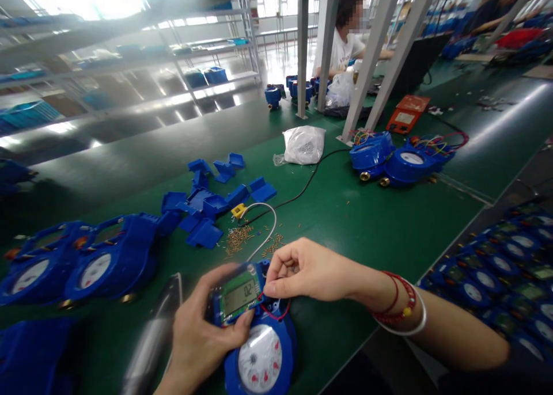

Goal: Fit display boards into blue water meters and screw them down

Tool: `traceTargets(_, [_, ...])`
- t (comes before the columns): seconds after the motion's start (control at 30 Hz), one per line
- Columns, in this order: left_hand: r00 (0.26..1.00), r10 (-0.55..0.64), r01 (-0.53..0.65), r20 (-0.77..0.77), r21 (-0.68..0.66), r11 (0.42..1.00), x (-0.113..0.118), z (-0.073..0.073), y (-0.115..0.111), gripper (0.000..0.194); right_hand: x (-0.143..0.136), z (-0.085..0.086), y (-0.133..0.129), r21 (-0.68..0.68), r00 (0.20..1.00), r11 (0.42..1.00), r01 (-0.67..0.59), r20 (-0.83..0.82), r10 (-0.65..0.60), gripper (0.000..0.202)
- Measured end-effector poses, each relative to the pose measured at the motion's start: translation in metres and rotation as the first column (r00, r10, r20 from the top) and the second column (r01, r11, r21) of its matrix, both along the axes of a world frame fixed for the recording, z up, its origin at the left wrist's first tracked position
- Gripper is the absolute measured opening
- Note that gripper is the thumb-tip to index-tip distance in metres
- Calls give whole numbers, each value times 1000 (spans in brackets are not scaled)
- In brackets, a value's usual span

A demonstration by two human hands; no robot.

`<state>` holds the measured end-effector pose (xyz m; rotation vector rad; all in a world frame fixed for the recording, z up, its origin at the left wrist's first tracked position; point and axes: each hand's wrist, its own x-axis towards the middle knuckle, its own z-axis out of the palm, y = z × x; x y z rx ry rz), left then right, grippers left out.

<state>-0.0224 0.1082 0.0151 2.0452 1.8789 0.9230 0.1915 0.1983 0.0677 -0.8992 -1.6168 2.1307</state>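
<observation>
A blue meter [260, 357] with a white round dial lies at the near edge of the green table. Above its dial sits a green circuit board [237, 294] with a small display. My left hand [207, 320] grips this board, thumb on its near edge and fingers around the far left side. My right hand [302, 271] is closed in a pinch at the board's right end, beside thin red wires [276, 314]; what its fingertips hold is too small to make out. A blurred silver electric screwdriver [153, 337] is left of my left hand.
Blue meters [97, 268] stand at left, others [406, 162] at back right. Blue plastic covers [205, 205], small brass screws [237, 239], a yellow connector [238, 211] and a white bag [305, 144] lie ahead. Metal posts [367, 61] rise behind; a person [341, 49] sits beyond them.
</observation>
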Motion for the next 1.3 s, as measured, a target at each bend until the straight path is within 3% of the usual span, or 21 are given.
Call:
traceTargets(0.2, [999, -6, 6, 37, -14, 1000, -2, -2, -1, 54, -3, 0, 1, 6, 998, 999, 46, -39, -46, 17])
traceTargets(0.33, [999, -8, 8, 38, -21, 1000, -3, -2, -2, 54, 0, -4, 1, -60, 997, 997, 54, -42, -57, 17])
traceTargets(0.53, [999, 3, -2, 52, -5, 1000, -1, -4, -2, 54, 3, -17, -1, -178, 992, 982, 64, -93, -81, 15])
traceTargets(0.7, [998, 1, 0, 55, -7, 1000, -2, -6, -2, 54, 0, -30, -1, -195, 986, 979, 51, -146, -81, 19])
traceTargets(0.83, [998, 7, -6, 65, -11, 1000, -4, -8, -3, 56, 1, -33, -3, -98, 989, 994, 49, -133, -62, 20])
traceTargets(0.93, [997, 19, -18, 78, -16, 1000, -4, -9, -4, 55, 2, -32, -6, 119, 993, 987, 107, -67, -99, 10])
traceTargets(1.0, [996, 29, -28, 79, -16, 999, -3, -8, -4, 53, 2, -33, -9, 375, 988, 915, 152, -20, -155, 2])
traceTargets(1.03, [996, 34, -33, 78, -13, 999, -2, -7, -3, 53, 2, -34, -12, 526, 981, 833, 173, -15, -195, 5])
traceTargets(1.1, [997, 39, -39, 70, 2, 999, 0, -5, -2, 52, -1, -38, -17, 795, 960, 574, 196, -36, -278, 11])
traceTargets(1.17, [998, 40, -41, 52, 23, 999, 1, -4, -1, 51, -5, -43, -25, 926, 930, 324, 192, -66, -362, 18])
traceTargets(1.2, [998, 42, -44, 42, 32, 999, 2, -3, 0, 51, -8, -45, -29, 946, 915, 262, 190, -75, -396, 20])
traceTargets(1.23, [998, 47, -48, 32, 40, 998, 2, -3, 0, 50, -11, -46, -33, 949, 902, 242, 201, -83, -424, 21])
traceTargets(1.3, [998, 64, -65, 20, 53, 996, 2, -2, 0, 50, -18, -45, -41, 922, 882, 292, 253, -96, -462, 21])
